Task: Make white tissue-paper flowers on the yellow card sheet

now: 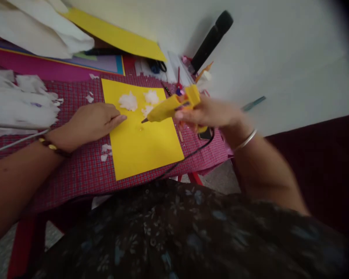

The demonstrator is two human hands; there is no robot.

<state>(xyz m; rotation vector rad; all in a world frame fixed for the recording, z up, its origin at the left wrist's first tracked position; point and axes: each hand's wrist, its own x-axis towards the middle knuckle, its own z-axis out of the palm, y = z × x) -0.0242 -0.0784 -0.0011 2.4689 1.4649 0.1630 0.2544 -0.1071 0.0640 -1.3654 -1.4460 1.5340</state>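
The right hand [211,111] holds a yellow pistol-shaped glue gun [165,108] over a rectangular yellow paper sheet [147,149].

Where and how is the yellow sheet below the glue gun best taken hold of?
Probably pinch the yellow sheet at its near left corner, coming from the person's side. It lies flat; that corner is bare and by the table edge, while the white pieces on it sit further back and the black cable passes the near right corner.
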